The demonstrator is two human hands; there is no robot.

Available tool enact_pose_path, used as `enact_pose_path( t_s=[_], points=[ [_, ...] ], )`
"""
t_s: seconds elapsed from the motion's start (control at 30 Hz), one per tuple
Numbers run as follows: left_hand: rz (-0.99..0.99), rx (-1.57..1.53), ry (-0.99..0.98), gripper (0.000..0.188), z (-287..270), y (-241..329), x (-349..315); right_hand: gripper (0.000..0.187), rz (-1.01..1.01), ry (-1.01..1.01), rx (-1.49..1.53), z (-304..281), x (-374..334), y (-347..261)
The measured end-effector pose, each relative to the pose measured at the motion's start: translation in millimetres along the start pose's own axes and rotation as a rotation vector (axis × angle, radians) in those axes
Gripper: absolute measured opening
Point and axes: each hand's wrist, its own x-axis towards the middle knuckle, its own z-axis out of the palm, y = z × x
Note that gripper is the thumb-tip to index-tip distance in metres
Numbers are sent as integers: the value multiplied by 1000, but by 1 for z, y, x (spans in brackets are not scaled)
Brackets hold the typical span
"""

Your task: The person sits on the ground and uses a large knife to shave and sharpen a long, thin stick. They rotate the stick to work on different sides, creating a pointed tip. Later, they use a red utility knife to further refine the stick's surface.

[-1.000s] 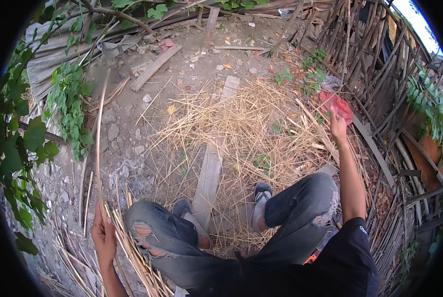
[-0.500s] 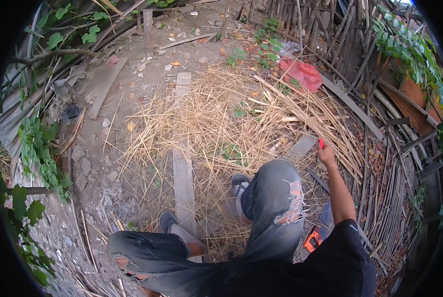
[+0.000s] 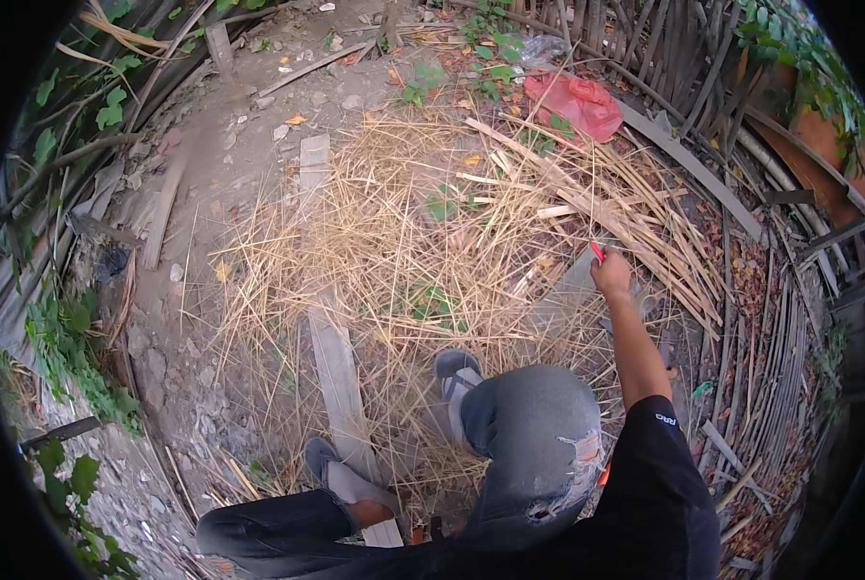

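My right hand (image 3: 612, 275) is closed round a small red handle (image 3: 598, 251), and only its end shows above my fingers. What kind of tool it belongs to I cannot make out. The arm reaches forward, over the right edge of a grey board (image 3: 560, 296) on the ground. Just beyond the hand lies a bundle of long split bamboo strips (image 3: 611, 227). Thin straw-coloured slivers (image 3: 403, 251) are strewn across the ground in front of my feet. My left hand is out of the picture.
A long narrow plank (image 3: 338, 372) runs under the slivers beside my left foot. A red plastic bag (image 3: 582, 104) lies at the far right, near a fence of sticks (image 3: 635, 43). Several thin poles (image 3: 766, 387) are stacked along the right side. Green vines (image 3: 74, 353) grow at the left.
My right hand with the red handle has shifted a little left and farther forward. The view has turned and my knees have shifted; the orange-handled saw is now mostly hidden behind my leg.
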Motion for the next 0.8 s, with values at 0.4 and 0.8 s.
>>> enact_pose_path(
  t_s=[0.4, 0.8],
  points=[
    [-36, 22, -23, 72, 10, 46, 16, 22, -450, 12, -158, 89, 114, -82],
    [-15, 15, -42, 60, 5, 56, 25, 29, -582, -167, -420, 92, 137, -72]
  ],
)
